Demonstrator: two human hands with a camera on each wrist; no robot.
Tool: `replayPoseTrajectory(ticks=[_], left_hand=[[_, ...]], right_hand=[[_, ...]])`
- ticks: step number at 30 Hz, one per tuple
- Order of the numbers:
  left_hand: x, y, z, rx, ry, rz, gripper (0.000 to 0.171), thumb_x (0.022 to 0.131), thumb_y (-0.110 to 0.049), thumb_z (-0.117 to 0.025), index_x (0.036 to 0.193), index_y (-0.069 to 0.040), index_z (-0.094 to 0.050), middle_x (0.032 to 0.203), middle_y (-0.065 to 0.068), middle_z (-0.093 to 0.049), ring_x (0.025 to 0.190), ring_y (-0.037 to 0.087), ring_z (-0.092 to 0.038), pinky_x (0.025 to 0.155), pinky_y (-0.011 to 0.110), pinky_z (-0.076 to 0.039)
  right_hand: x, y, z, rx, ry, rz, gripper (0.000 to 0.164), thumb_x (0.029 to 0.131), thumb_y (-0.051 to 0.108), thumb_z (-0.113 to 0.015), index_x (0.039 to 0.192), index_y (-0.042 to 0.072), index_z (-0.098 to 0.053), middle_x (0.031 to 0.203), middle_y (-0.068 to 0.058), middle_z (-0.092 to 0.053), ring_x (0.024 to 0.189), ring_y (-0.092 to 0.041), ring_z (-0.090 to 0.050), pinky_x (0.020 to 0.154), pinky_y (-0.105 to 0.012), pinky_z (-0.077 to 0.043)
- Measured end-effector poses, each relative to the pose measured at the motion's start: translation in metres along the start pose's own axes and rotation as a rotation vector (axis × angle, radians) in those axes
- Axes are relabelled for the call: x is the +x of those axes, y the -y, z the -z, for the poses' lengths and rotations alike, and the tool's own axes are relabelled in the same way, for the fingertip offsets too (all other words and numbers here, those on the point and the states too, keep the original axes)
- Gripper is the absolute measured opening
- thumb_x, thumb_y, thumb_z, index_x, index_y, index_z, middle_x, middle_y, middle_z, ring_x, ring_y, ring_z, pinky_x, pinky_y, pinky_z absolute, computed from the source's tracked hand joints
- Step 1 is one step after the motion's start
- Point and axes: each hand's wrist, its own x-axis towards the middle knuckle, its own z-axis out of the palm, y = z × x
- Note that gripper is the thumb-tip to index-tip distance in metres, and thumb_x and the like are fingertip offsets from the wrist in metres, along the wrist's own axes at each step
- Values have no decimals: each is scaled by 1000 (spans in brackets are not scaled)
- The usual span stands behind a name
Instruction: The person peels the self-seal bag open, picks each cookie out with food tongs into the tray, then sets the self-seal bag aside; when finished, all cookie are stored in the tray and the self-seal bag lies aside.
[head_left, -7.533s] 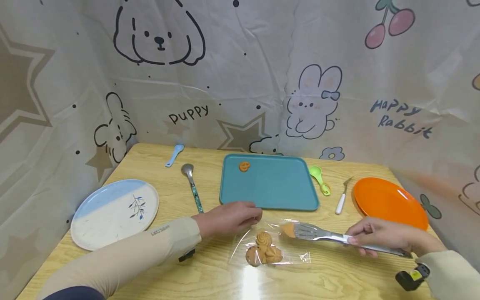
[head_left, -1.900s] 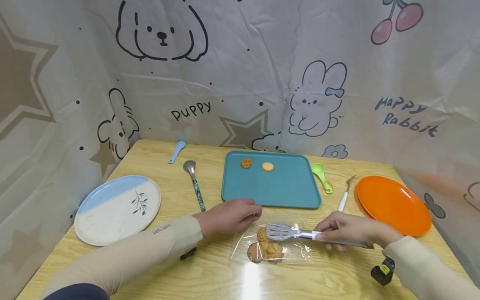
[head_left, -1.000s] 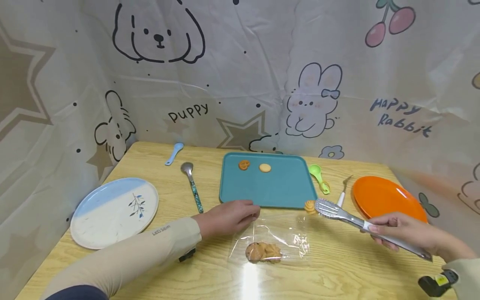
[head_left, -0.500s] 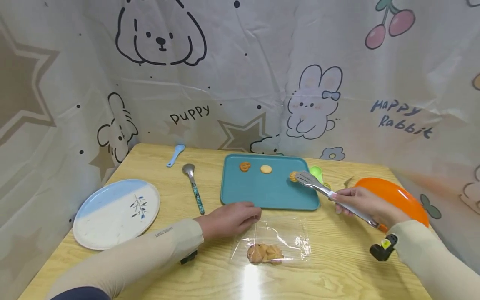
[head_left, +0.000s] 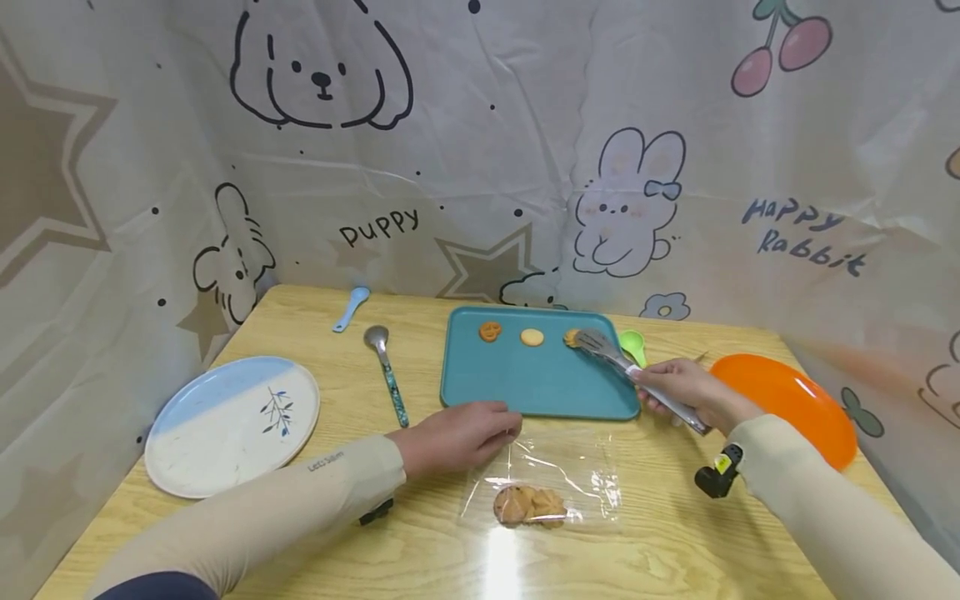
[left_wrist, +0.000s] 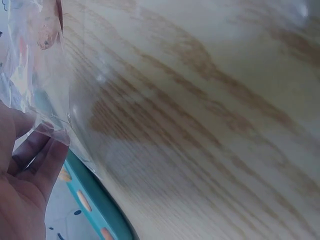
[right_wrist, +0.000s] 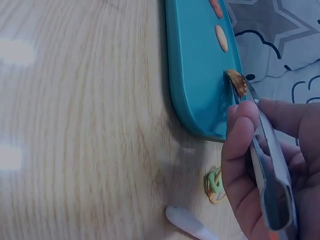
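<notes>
Head view: gripping silver metal tongs (head_left: pixel 607 351) in the right hand (head_left: pixel 686 385), over the teal rectangular tray (head_left: pixel 517 375). Left wrist: pinching the edge of the clear plastic bag (left_wrist: pixel 52 85) with the left hand (left_wrist: pixel 27 187), near the tray. Right wrist: squeezing the tongs on a golden ridged round cookie (right_wrist: pixel 237 83), near a pale smooth round cookie (right_wrist: pixel 221 38); cannot tell whether touching the tray.
</notes>
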Motion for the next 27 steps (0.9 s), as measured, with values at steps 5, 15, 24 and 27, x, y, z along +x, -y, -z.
replayPoseTrajectory(ticks=[5,15,24,27], left_hand=[[1,-1,0,0,-6,-9,16,103,-21,-46,88,-19,-51,78,-7,-46,70,6,-41,61,16,-35],[3,-1,1,16,-1,0,18,103,-20,-45,86,-19,-49,77,-6,-43,71,6,-39,61,17,-32],[5,1,-3,30,-10,-3,16,103,-20,-46,87,-20,-49,77,-7,-45,70,6,-41,59,16,-35],[4,3,-4,33,-8,1,16,103,-20,-46,87,-21,-50,78,-7,-46,70,6,-42,60,16,-36]], right_hand=[[-2,1,2,-25,-10,1,55,98,44,-52,125,-4,-56,83,-1,-67,64,-7,-56,56,-27,-49],[-11,1,11,-182,-58,110,52,99,43,-51,116,-6,-59,85,-10,-62,70,-16,-55,64,-39,-56],[-33,-6,34,-310,-112,174,64,95,51,-54,130,-2,-53,100,-18,-64,71,-16,-56,59,-30,-49],[-46,-9,43,-346,-76,199,58,95,51,-54,126,2,-56,93,-15,-63,67,-16,-54,57,-30,-46]])
